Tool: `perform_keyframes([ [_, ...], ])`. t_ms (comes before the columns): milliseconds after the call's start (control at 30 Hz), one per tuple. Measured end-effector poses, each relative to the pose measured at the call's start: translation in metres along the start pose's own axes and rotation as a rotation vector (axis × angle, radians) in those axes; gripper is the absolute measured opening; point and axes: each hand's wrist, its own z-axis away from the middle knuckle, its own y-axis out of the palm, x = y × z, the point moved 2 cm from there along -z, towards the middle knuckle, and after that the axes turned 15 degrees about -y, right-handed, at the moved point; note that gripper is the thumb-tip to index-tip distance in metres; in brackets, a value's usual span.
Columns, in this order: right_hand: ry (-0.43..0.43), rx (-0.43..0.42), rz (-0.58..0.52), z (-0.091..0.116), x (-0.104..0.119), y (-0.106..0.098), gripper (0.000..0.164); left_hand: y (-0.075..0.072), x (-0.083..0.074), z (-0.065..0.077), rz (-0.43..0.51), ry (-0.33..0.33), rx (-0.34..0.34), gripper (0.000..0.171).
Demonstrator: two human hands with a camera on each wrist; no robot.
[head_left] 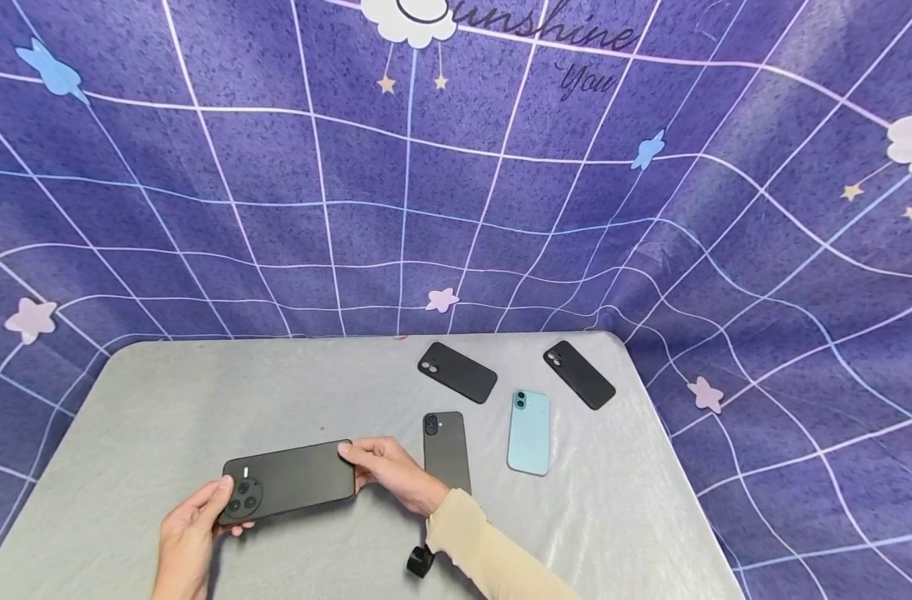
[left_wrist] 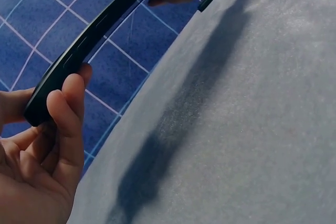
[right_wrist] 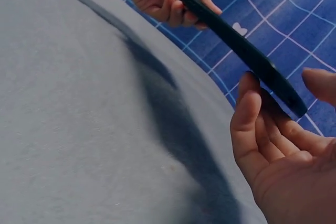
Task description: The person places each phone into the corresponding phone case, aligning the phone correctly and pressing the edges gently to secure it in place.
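Note:
Both hands hold a black phone (head_left: pixel 298 482) above the table, its back and round camera block facing up. My left hand (head_left: pixel 191 527) grips the camera end, thumb beside the lenses and fingertips under the edge. The other end is held by my right hand (head_left: pixel 390 468), thumb over the corner and fingers beneath. In the left wrist view the phone (left_wrist: pixel 86 40) shows edge-on, with slots along its side. A dark grey phone (head_left: pixel 446 442) lies flat beyond the right wrist, which partly hides its lower end.
A light blue phone (head_left: pixel 528 437) lies right of the dark grey one. Behind them lie a black phone case (head_left: pixel 463 375) and another black case (head_left: pixel 582 379) near the far right corner. The grey table (head_left: pixel 163 400) meets a purple-blue gridded cloth (head_left: pixel 276 183) at the back.

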Motion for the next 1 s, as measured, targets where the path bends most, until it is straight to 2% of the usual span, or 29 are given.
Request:
perform_keyframes([
  [100,-0.007,-0.031,0.009,-0.0027,0.0016,0.0001,0.041,0.0013,0.0006,0.0015,-0.006,0.016,0.003,0.027],
  [267,-0.017,-0.056,0.036,-0.0035,0.0012,0.0015,0.041,0.0014,0.0012,0.0027,-0.016,0.015,0.002,0.026],
  [433,-0.043,-0.082,0.066,-0.0028,0.0004,0.0022,0.039,-0.0001,0.0015,0.0016,-0.064,0.022,0.037,0.028],
  [500,-0.052,-0.087,0.076,-0.0025,0.0009,0.0022,0.039,-0.0011,0.0013,0.0007,-0.096,0.003,0.052,0.03],
  [600,-0.054,-0.077,0.088,-0.0016,0.0017,0.0015,0.039,-0.0027,0.0,-0.0009,-0.144,-0.063,0.06,0.03],
  [700,-0.06,-0.063,0.091,-0.0006,0.0026,0.0017,0.039,-0.0052,-0.0025,-0.0022,-0.189,-0.162,0.017,0.023],
  [833,-0.06,-0.033,0.099,0.0006,0.0029,0.0023,0.04,-0.0061,-0.006,-0.0038,-0.38,-0.249,-0.123,0.06],
  [900,-0.052,-0.015,0.101,0.0012,0.003,0.0026,0.041,-0.0056,-0.0068,-0.0045,-0.468,-0.255,-0.178,0.073],
  [933,-0.047,-0.009,0.1,0.0016,0.0033,0.0029,0.041,-0.0056,-0.0067,-0.0046,-0.504,-0.252,-0.199,0.074],
  [1000,-0.044,0.0,0.095,0.0024,0.004,0.0036,0.04,-0.0054,-0.006,-0.0047,-0.511,-0.236,-0.214,0.073],
])
